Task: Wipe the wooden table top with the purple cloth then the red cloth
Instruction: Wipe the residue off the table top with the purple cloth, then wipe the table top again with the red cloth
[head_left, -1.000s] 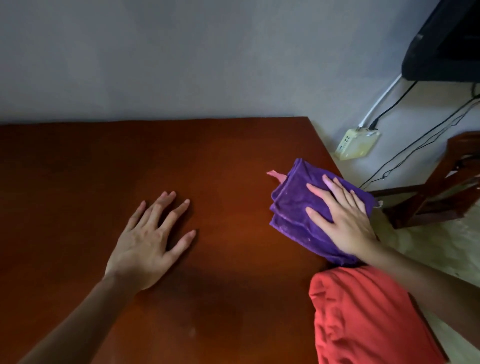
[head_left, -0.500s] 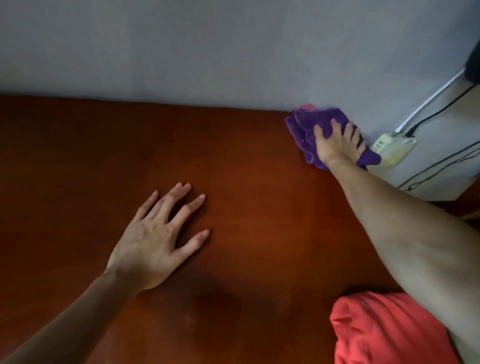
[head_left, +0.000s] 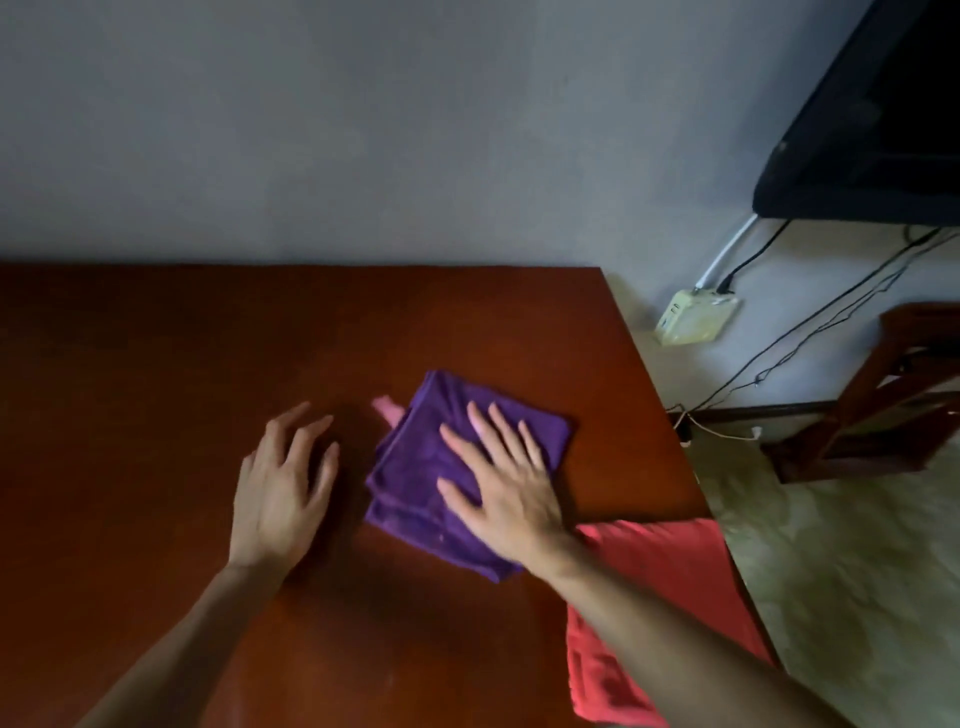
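A folded purple cloth (head_left: 415, 467) lies flat on the dark wooden table top (head_left: 156, 374), right of centre. My right hand (head_left: 501, 486) presses down on it with straight, spread fingers. A small pink tag sticks out at the cloth's far left corner. My left hand (head_left: 283, 486) is just left of the cloth, fingers loosely spread over the wood and holding nothing. A red cloth (head_left: 670, 587) lies at the table's near right edge, partly under my right forearm.
A grey wall runs along the table's far edge. Right of the table, a pale power strip (head_left: 693, 317) with cables lies on the floor. A wooden chair (head_left: 883, 410) stands at the right. A dark screen (head_left: 872, 130) sits at the upper right.
My right hand has pulled the purple cloth back from the far right corner toward the middle of the table. My left hand has stayed on the wood, now close beside the cloth.
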